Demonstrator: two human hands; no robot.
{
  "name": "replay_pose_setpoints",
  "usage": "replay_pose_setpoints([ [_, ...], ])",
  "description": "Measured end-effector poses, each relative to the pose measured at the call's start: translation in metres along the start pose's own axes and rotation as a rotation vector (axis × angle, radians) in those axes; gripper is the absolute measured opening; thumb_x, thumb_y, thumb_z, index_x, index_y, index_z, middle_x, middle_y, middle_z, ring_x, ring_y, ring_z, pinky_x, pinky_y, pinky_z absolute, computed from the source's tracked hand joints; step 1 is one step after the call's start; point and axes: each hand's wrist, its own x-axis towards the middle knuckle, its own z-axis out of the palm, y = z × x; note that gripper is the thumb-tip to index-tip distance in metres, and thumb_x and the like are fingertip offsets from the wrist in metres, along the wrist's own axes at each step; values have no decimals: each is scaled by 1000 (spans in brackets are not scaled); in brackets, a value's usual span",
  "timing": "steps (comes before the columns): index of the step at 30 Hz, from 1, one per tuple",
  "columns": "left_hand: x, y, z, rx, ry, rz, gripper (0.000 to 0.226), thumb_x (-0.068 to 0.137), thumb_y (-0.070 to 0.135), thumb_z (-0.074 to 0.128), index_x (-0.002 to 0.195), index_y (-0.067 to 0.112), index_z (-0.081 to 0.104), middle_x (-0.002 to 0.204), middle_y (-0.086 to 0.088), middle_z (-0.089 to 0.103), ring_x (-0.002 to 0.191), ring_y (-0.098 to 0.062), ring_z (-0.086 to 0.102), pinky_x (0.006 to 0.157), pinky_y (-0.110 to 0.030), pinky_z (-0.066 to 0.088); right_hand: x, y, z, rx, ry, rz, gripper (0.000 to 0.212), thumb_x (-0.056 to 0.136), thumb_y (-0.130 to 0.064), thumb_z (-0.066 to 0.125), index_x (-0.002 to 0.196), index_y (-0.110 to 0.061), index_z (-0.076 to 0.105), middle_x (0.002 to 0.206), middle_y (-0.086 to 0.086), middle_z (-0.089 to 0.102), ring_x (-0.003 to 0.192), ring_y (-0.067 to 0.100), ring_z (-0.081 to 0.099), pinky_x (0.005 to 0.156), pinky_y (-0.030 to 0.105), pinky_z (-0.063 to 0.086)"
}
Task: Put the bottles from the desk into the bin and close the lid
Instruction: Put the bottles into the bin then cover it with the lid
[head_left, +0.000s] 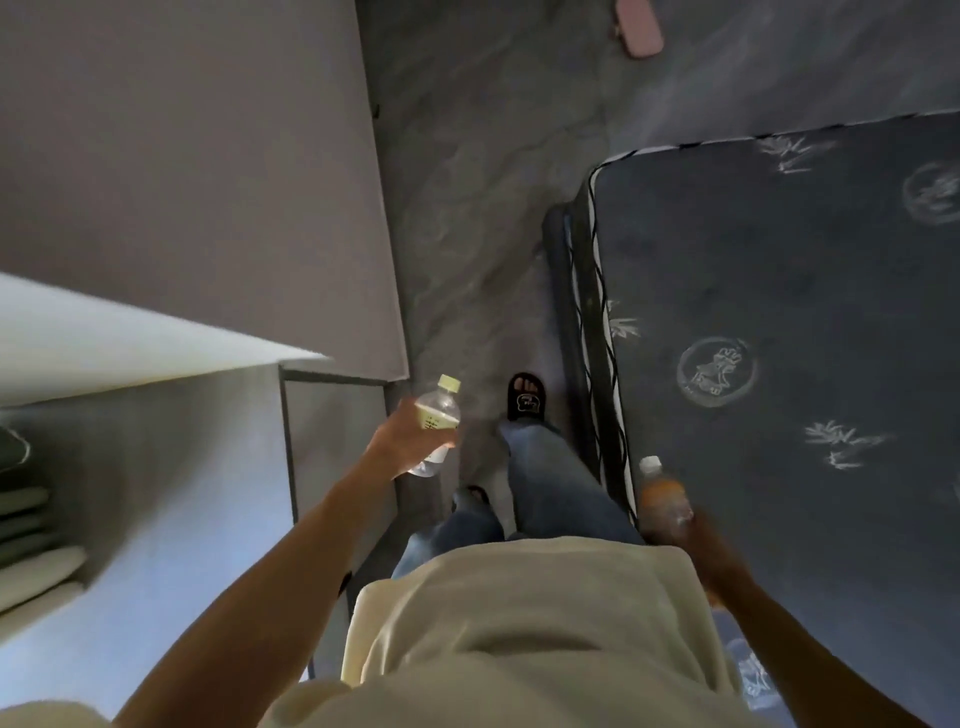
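— Which step is this?

— The carry, I'd judge. The left hand is wrapped around a clear bottle with a pale yellow cap, held out over the floor near the corner of a grey cabinet. The right hand is blurred, but its fingers seem clamped on an orange bottle with a white cap, low beside the edge of the mattress.

— And the bin?

— Not in view, nor the desk. The person is standing in the narrow strip of floor between cabinet and mattress, one foot in a black slipper ahead.

— So what does the next move call for?

— Finding the bin first. With both hands full, an open lid would allow a straight drop; a shut one probably means freeing a hand before anything goes in.
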Motion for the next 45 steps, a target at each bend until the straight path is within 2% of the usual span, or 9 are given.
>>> replay_pose_setpoints([
  [3, 17, 19, -14, -1, 14, -43, 46, 73, 9, 85, 116, 9, 70, 88, -4, 72, 93, -31, 72, 67, -22, 51, 26, -62, -32, -31, -27, -24, 45, 70, -31, 86, 101, -7, 64, 93, 14, 67, 91, 35, 66, 68, 38, 48],
  [7, 34, 21, -36, 14, 58, -182, 64, 73, 25, 90, 125, -1, 64, 112, -20, 72, 110, -40, 69, 91, -43, 55, 69, -161, -66, -81, -24, -131, 38, 74, -23, 86, 98, -2, 66, 91, 18, 67, 82, 27, 62, 68, 36, 44],
  [11, 42, 15, -58, 36, 6, -282, 48, 82, 18, 82, 115, -13, 67, 106, -35, 71, 104, -51, 68, 95, -56, 54, 99, -264, -92, -192, -5, -247, 55, 75, -41, 83, 113, -6, 63, 92, 7, 62, 87, 28, 64, 74, 36, 45],
  [14, 52, 16, -76, 23, -25, -354, 45, 85, 24, 78, 114, -8, 66, 105, -31, 71, 100, -47, 69, 96, -52, 56, 121, -330, -106, -172, -6, -278, 66, 73, -46, 82, 122, -9, 58, 103, 10, 65, 100, 33, 67, 80, 39, 48],
  [18, 81, 49, -109, -25, -81, -378, 38, 81, 31, 79, 94, -3, 70, 82, -16, 67, 81, -31, 66, 74, -31, 50, 145, -399, -115, -163, 1, -295, 75, 74, -46, 83, 133, -13, 51, 120, 12, 64, 107, 31, 63, 87, 41, 49],
  [24, 150, 146, -181, -73, -11, -369, 66, 56, 38, 76, 112, 4, 74, 108, -19, 75, 102, -34, 72, 75, -32, 48, 160, -442, -123, -234, 4, -194, 77, 76, -44, 81, 139, -13, 48, 131, 16, 60, 117, 35, 60, 95, 45, 46],
  [32, 248, 325, -247, 24, -37, -91, 35, 59, 40, 78, 91, 34, 67, 86, 7, 72, 81, -16, 71, 59, -24, 49, 168, -438, -154, -177, -19, 21, 66, 73, -49, 80, 124, -12, 60, 117, 16, 70, 108, 37, 66, 86, 38, 50],
  [39, 316, 444, -294, 156, -79, 25, 45, 52, 42, 72, 95, 31, 69, 87, 8, 72, 83, -12, 70, 58, -22, 47, 204, -490, -203, -5, -2, 76, 54, 64, -61, 56, 98, -20, 65, 103, 14, 73, 88, 31, 62, 78, 37, 45],
  [45, 359, 487, -335, 226, -55, -27, 44, 60, 31, 81, 101, 16, 73, 92, -7, 76, 86, -25, 74, 69, -31, 55, 269, -588, -265, -8, 53, 51, 69, 72, -43, 85, 124, -6, 60, 120, 21, 69, 110, 40, 65, 83, 37, 46],
])
